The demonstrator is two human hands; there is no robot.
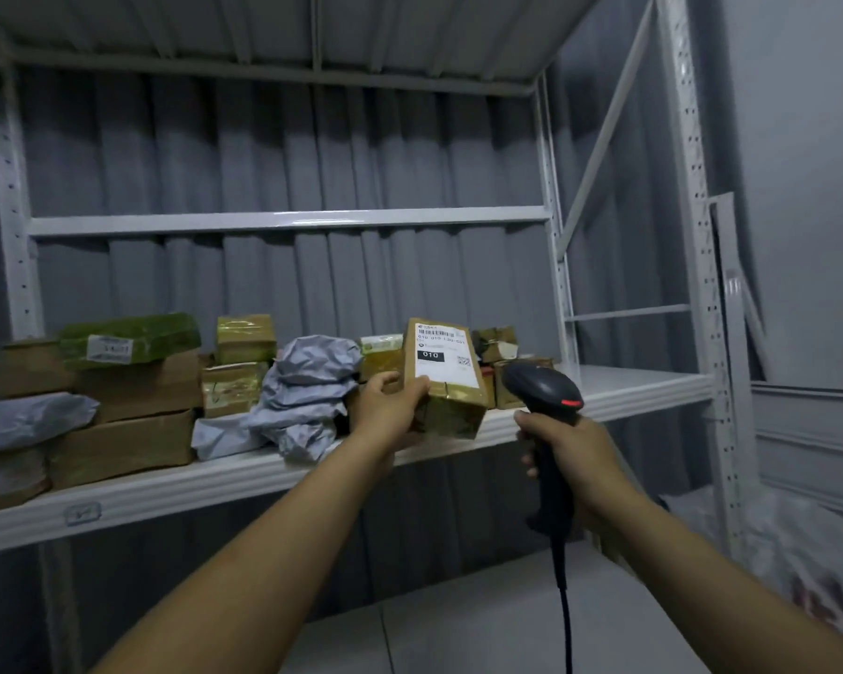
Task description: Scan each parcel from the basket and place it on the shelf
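My left hand (389, 403) grips a small brown taped parcel (446, 377) by its left side and holds it just above the front edge of the white metal shelf (176, 493). The parcel's white label with a barcode and "010" faces me. My right hand (563, 454) holds a black barcode scanner (543, 391) by its handle, right of the parcel, head pointing toward it. The scanner's cable hangs down. No basket is in view.
Several parcels crowd the shelf's left and middle: brown boxes (132, 415), a green-wrapped package (130, 340), grey poly bags (307, 386), small taped boxes (244, 340). The shelf's right end (633, 381) is bare. Rack uprights (697, 265) stand right; a white sack (799, 566) lies lower right.
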